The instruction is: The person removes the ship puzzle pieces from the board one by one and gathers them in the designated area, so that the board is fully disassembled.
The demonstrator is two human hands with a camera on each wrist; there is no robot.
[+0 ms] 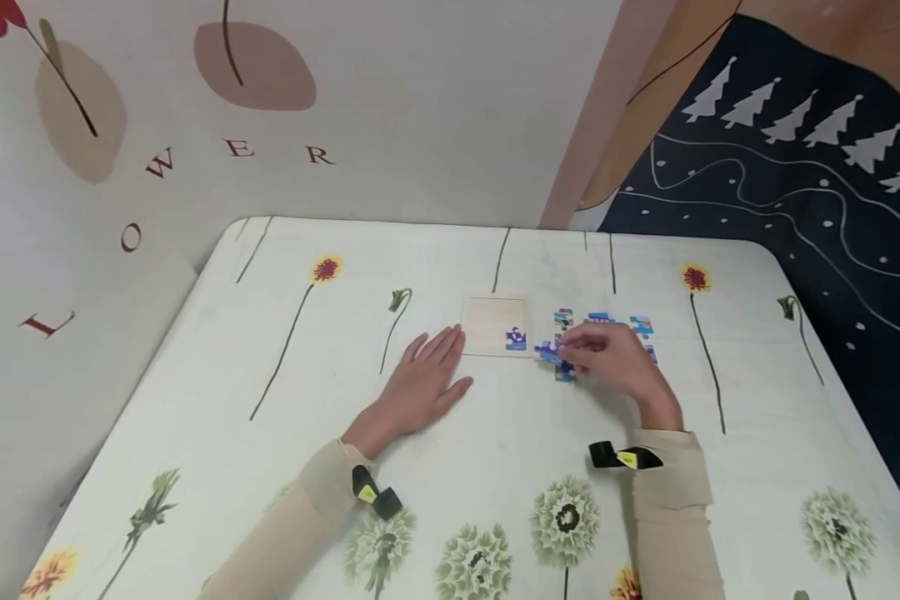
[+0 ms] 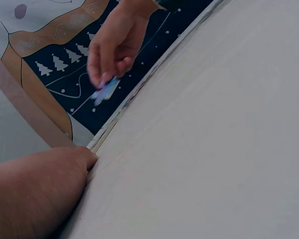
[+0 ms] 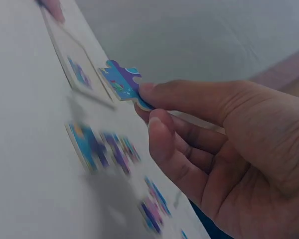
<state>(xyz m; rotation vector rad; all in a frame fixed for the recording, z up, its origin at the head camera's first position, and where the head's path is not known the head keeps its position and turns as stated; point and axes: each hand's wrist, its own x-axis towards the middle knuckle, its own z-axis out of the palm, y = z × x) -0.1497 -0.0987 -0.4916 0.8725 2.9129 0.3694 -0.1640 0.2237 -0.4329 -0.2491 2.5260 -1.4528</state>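
Note:
Between thumb and fingers my right hand (image 1: 610, 358) pinches a blue and purple jigsaw piece (image 3: 122, 83), lifted above the table. That hand is just right of a shallow wooden puzzle tray (image 1: 495, 321). One purple jigsaw piece (image 1: 516, 338) lies in the tray's near right corner. My left hand (image 1: 417, 383) lies flat with straight fingers, its fingertips at the tray's left edge. Loose jigsaw pieces (image 3: 85, 144) lie on the table below and beyond the right hand, which partly hides them in the head view.
A white cloth with printed flowers covers the table (image 1: 495, 450). Several loose pieces, such as a blue one (image 1: 641, 324), lie right of the tray. A patterned wall hanging (image 1: 780, 167) is behind the table at the right. Each wrist wears a small black camera (image 1: 377, 493).

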